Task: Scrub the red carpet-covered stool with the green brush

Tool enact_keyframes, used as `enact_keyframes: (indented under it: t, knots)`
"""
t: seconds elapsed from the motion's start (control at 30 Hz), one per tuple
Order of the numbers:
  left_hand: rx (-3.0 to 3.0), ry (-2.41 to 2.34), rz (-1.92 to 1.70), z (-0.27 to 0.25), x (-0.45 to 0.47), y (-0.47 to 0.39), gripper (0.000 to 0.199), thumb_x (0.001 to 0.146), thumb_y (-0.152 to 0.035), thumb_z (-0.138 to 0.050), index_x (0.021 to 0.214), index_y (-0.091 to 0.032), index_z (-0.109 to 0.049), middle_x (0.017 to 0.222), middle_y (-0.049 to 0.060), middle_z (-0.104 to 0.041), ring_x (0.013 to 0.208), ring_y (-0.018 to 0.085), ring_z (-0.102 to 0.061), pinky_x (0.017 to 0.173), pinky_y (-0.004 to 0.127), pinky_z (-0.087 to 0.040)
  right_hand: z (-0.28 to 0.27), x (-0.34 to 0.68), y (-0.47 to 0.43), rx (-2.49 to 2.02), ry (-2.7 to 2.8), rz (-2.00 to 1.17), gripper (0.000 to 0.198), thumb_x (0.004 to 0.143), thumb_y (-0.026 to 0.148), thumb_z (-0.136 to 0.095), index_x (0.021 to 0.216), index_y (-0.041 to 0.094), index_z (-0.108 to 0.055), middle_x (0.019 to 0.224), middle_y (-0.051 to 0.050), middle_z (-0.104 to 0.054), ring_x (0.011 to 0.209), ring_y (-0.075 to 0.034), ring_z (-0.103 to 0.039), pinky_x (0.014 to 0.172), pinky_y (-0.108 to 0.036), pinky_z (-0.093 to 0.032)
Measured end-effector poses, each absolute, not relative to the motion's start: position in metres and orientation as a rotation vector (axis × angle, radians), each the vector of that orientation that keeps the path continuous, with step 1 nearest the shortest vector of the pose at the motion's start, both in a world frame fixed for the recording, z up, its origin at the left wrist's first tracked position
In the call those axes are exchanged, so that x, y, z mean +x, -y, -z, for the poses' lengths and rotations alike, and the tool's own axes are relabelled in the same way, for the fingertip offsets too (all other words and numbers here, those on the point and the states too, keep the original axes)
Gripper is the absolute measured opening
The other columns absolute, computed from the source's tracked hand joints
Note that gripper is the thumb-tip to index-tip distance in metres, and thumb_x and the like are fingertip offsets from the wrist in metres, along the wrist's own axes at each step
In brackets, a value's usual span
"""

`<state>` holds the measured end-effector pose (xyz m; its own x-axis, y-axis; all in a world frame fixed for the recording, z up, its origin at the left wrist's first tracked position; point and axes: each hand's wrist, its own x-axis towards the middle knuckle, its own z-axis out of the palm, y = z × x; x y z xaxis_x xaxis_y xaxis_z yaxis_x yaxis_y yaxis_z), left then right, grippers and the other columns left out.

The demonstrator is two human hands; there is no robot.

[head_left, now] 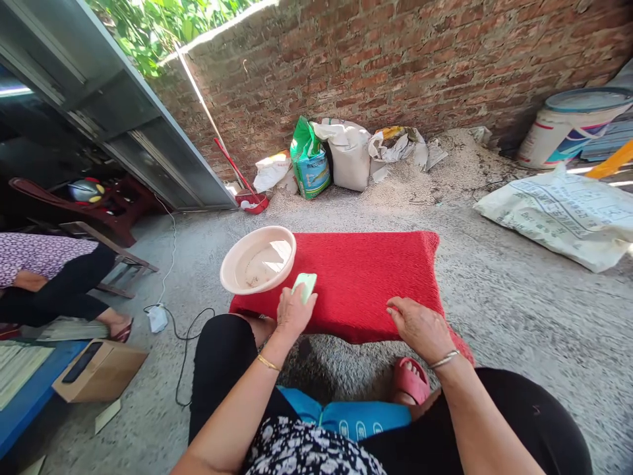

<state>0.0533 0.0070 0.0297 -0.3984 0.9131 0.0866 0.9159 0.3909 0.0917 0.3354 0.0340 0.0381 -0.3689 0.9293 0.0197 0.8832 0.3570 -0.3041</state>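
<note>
A low bench or table draped with a red cloth (366,270) stands in front of my knees. My left hand (295,310) is closed around a pale green flat rectangular block (305,284), held over the cloth's left part; its exact kind I cannot make out. Just beyond that hand, a pale pink basin (232,274) sits at the cloth's left end, with water and some dark bits at its bottom. Over the near right part of the cloth, my right hand (420,324) hovers or rests with loosely bent fingers, thumb and forefinger slightly apart, and nothing visible in them.
Along the brick wall (395,66) stand a green bag (310,165), a white sack (350,155) and a red dustpan (254,203). A filled sack (564,214) lies at right, near a bucket (558,138). At left are a seated person's leg, a cardboard box (106,373) and a cable (185,336).
</note>
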Motion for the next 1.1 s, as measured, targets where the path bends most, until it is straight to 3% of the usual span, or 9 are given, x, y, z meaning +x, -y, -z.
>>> enact_keyframes:
  t: [0.17, 0.37, 0.5, 0.67, 0.8, 0.97, 1.1]
  knots:
    - [-1.759, 2.635, 0.122, -0.026, 0.075, 0.002, 0.054, 0.087, -0.052, -0.051, 0.131, -0.021, -0.052, 0.103, 0.012, -0.051, 0.099, 0.027, -0.053, 0.083, 0.038, -0.045, -0.034, 0.337, -0.035, -1.653, 2.413, -0.361, 0.023, 0.095, 0.029, -0.046, 0.109, 0.025, -0.064, 0.1, -0.004, -0.068, 0.085, -0.018, -0.067, 0.065, -0.026, -0.045]
    - [-2.771, 2.192, 0.278, -0.03, 0.154, 0.046, 0.057, 0.079, -0.055, -0.061, 0.128, -0.027, -0.054, 0.104, 0.007, -0.05, 0.096, 0.022, -0.051, 0.088, 0.034, -0.045, -0.026, 0.341, -0.04, -1.656, 2.369, -0.401, 0.023, 0.095, 0.029, -0.047, 0.109, 0.024, -0.063, 0.102, -0.004, -0.069, 0.087, -0.018, -0.066, 0.068, -0.027, -0.045]
    - [-3.202, 2.148, 0.3, -0.038, 0.154, 0.059, 0.056, 0.073, -0.053, -0.069, 0.124, -0.03, -0.059, 0.099, 0.003, -0.052, 0.089, 0.018, -0.054, 0.087, 0.031, -0.045, -0.024, 0.343, -0.042, -1.639, 2.294, -0.487, 0.024, 0.093, 0.028, -0.047, 0.108, 0.023, -0.064, 0.103, -0.006, -0.069, 0.089, -0.02, -0.066, 0.072, -0.029, -0.046]
    - [-3.325, 2.388, 0.581, -0.047, 0.117, 0.047, 0.043, 0.074, -0.045, -0.07, 0.112, -0.025, -0.067, 0.099, 0.002, -0.057, 0.091, 0.017, -0.057, 0.089, 0.03, -0.044, -0.032, 0.329, -0.033, -1.338, 2.079, -1.079, 0.032, 0.089, 0.046, -0.05, 0.105, 0.023, -0.064, 0.095, -0.005, -0.069, 0.088, -0.021, -0.063, 0.077, -0.032, -0.047]
    - [-3.418, 2.347, 0.882, -0.058, 0.091, 0.042, 0.037, 0.072, -0.045, -0.072, 0.101, -0.022, -0.07, 0.103, 0.002, -0.053, 0.096, 0.016, -0.055, 0.09, 0.03, -0.043, -0.041, 0.305, -0.015, -0.844, 2.002, -1.67, 0.053, 0.085, 0.06, -0.05, 0.118, 0.02, -0.061, 0.11, -0.008, -0.065, 0.101, -0.023, -0.059, 0.088, -0.035, -0.047]
    - [-3.432, 2.326, 0.924, -0.06, 0.069, 0.038, 0.031, 0.068, -0.043, -0.077, 0.087, -0.02, -0.069, 0.097, 0.0, -0.052, 0.089, 0.013, -0.053, 0.082, 0.027, -0.044, -0.041, 0.283, 0.006, -0.595, 1.931, -1.975, 0.051, 0.09, 0.06, -0.045, 0.12, 0.021, -0.061, 0.121, -0.005, -0.061, 0.113, -0.024, -0.053, 0.098, -0.037, -0.04]
    - [-3.477, 2.34, 0.936, -0.057, 0.064, 0.028, 0.03, 0.066, -0.044, -0.078, 0.074, -0.018, -0.067, 0.085, -0.002, -0.054, 0.08, 0.011, -0.053, 0.073, 0.024, -0.042, -0.036, 0.275, 0.011, -0.534, 1.781, -2.107, 0.055, 0.088, 0.059, -0.051, 0.127, 0.02, -0.055, 0.121, -0.006, -0.06, 0.114, -0.025, -0.052, 0.097, -0.038, -0.04]
